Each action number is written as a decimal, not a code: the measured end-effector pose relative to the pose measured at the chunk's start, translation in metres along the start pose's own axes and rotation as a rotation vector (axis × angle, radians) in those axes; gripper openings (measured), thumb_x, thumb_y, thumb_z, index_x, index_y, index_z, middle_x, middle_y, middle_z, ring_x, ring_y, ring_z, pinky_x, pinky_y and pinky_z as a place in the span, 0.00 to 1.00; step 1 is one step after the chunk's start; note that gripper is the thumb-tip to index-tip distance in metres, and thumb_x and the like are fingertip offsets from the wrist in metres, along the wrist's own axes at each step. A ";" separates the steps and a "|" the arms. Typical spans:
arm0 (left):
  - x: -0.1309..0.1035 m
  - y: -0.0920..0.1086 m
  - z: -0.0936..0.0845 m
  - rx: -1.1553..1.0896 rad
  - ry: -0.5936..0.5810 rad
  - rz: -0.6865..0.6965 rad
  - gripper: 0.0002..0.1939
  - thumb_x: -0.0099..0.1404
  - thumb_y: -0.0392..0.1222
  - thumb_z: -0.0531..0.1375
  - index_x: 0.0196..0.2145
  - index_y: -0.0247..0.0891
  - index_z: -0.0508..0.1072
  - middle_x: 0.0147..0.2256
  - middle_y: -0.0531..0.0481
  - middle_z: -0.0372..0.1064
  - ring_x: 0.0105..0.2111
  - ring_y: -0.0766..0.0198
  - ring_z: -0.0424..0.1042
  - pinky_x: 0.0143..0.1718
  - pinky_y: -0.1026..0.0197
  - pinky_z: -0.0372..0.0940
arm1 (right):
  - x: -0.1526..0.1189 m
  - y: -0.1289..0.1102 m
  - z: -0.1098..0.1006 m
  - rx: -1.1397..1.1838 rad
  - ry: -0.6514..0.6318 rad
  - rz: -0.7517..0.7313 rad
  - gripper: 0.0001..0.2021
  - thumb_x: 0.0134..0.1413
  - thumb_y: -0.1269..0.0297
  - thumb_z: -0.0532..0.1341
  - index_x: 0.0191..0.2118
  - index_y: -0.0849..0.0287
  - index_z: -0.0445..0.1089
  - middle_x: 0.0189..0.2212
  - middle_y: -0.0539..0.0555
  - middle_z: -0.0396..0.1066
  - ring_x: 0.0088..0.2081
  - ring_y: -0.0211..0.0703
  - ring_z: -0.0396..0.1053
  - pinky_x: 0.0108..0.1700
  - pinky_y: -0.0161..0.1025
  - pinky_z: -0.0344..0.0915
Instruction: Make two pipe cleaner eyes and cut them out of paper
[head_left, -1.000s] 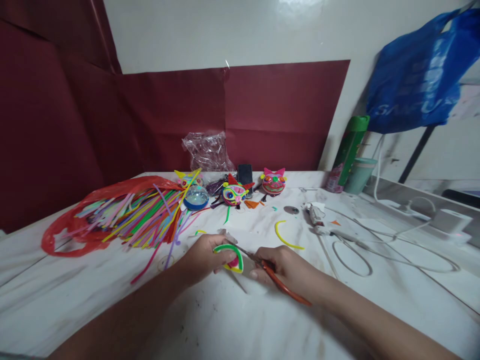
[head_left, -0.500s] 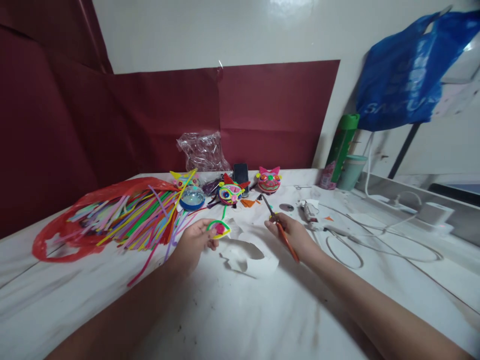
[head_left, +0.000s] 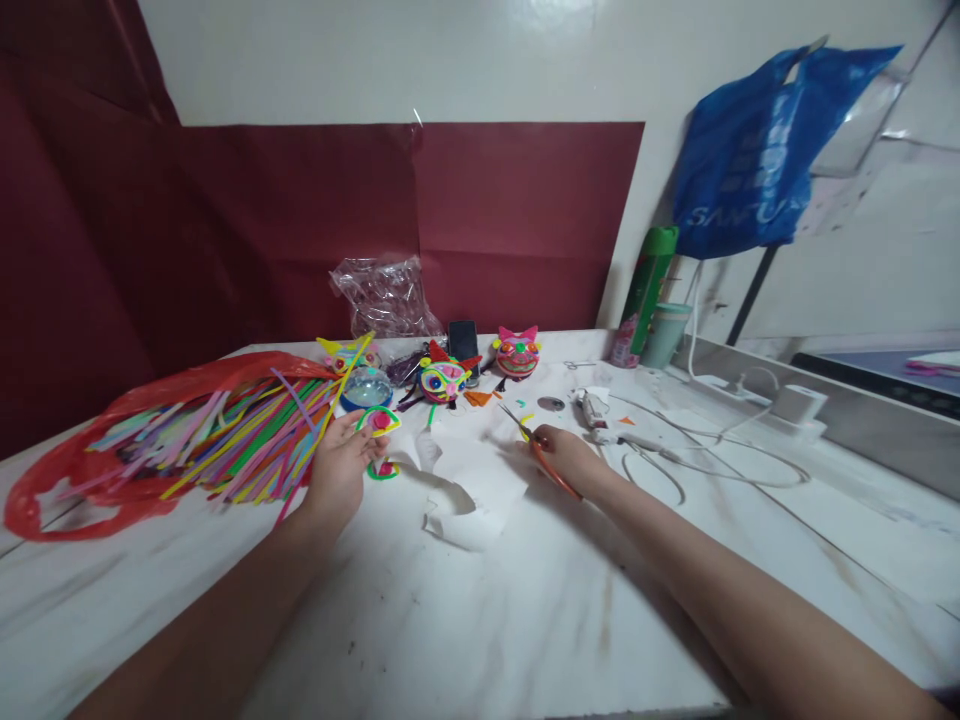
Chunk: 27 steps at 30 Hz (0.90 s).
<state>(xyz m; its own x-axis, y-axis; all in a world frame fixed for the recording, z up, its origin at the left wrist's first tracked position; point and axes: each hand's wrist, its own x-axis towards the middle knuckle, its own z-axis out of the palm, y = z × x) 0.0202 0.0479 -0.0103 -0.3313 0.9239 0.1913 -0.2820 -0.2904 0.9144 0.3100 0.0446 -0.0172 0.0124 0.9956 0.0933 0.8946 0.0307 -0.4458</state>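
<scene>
My left hand [head_left: 339,465] is closed, its fingertips pinching an eye-shaped pipe-cleaner piece [head_left: 382,422] with green and yellow edges and a pink centre. A second pink piece with a green edge [head_left: 385,470] lies just below those fingers. Scissors [head_left: 553,470] with orange handles are gripped in my right hand [head_left: 574,458], their blades pointing up and left. A short yellow strip [head_left: 526,428] shows beside the blades. Between the hands lies cut white paper [head_left: 472,500] with curved edges.
Colourful pipe cleaners [head_left: 247,440] spill from a red plastic bag [head_left: 82,490] at left. Decorated lion-like heads, one multicoloured [head_left: 444,380] and one pink [head_left: 517,352], sit behind, near a phone [head_left: 463,340]. White cables [head_left: 697,455], a green can [head_left: 651,290] and a cup [head_left: 666,335] stand right.
The view has swung right. My left hand has moved left with the eye-shaped piece, and the second pink piece now shows below it. My right hand still holds the scissors.
</scene>
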 end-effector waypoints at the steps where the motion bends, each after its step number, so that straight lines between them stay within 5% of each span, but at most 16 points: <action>1: 0.000 -0.001 0.000 0.006 -0.012 -0.006 0.17 0.49 0.33 0.64 0.38 0.36 0.68 0.25 0.55 0.69 0.22 0.66 0.72 0.23 0.66 0.65 | -0.001 -0.002 0.001 -0.004 -0.002 -0.015 0.18 0.60 0.51 0.53 0.41 0.61 0.70 0.37 0.61 0.75 0.36 0.49 0.72 0.33 0.37 0.60; 12: -0.002 -0.012 0.004 0.106 -0.074 -0.179 0.14 0.52 0.27 0.62 0.38 0.36 0.70 0.26 0.56 0.74 0.24 0.65 0.75 0.27 0.66 0.70 | -0.013 -0.021 0.017 -0.184 0.015 -0.153 0.13 0.55 0.61 0.59 0.43 0.63 0.68 0.43 0.66 0.73 0.45 0.54 0.70 0.42 0.40 0.61; 19: -0.005 -0.005 0.008 0.118 0.011 -0.090 0.12 0.49 0.28 0.61 0.33 0.37 0.70 0.21 0.57 0.72 0.21 0.67 0.72 0.25 0.67 0.69 | -0.014 -0.023 0.027 -0.112 -0.011 -0.187 0.10 0.53 0.72 0.56 0.42 0.61 0.68 0.37 0.61 0.75 0.36 0.50 0.72 0.32 0.38 0.59; 23: -0.005 0.000 0.007 0.128 0.038 -0.090 0.11 0.48 0.32 0.62 0.32 0.40 0.70 0.20 0.58 0.73 0.21 0.66 0.71 0.24 0.68 0.68 | -0.010 -0.019 0.008 0.012 0.134 -0.179 0.09 0.53 0.73 0.57 0.41 0.59 0.68 0.36 0.55 0.75 0.36 0.45 0.71 0.34 0.35 0.60; 27: -0.004 -0.004 0.005 0.167 0.036 -0.089 0.13 0.45 0.34 0.63 0.31 0.44 0.71 0.21 0.59 0.73 0.23 0.64 0.72 0.25 0.66 0.68 | 0.004 -0.005 -0.033 0.156 0.397 -0.101 0.11 0.60 0.70 0.55 0.48 0.58 0.66 0.39 0.50 0.73 0.40 0.41 0.70 0.41 0.35 0.65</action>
<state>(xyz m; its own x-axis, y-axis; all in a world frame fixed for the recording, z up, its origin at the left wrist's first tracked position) 0.0273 0.0463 -0.0133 -0.3446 0.9337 0.0970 -0.1596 -0.1601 0.9741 0.3202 0.0459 0.0153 0.1260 0.8762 0.4652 0.8224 0.1700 -0.5430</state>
